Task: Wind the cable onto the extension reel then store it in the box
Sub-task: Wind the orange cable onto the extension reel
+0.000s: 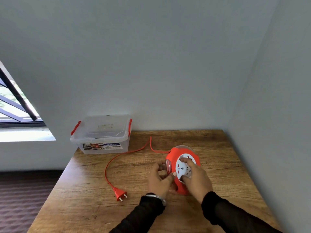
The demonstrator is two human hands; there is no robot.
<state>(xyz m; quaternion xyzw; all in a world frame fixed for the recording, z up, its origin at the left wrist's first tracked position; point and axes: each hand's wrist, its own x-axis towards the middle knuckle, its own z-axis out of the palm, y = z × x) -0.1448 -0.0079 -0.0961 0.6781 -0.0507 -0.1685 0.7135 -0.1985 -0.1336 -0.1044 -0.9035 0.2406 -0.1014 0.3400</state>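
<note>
Both hands hold the orange extension reel [183, 167] near the worktop's [218, 190] middle: the left hand [159, 179] has a closed grip on its rim, the right hand [196, 175] pinches the white socket face. Loose cable [117, 157] loops left to the plug [119, 194], bare wood around it, while the lidded box [102, 133] overhangs the far left corner by the wall

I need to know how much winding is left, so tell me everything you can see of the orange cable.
The cable is thin, orange and flexible-looking, and mostly unwound. It leaves the reel at its far left side, bends sharply near the box, then sweeps in a loose curve across the wooden table to a flat orange two-pin plug lying near the left hand. Neither hand touches it.
</note>
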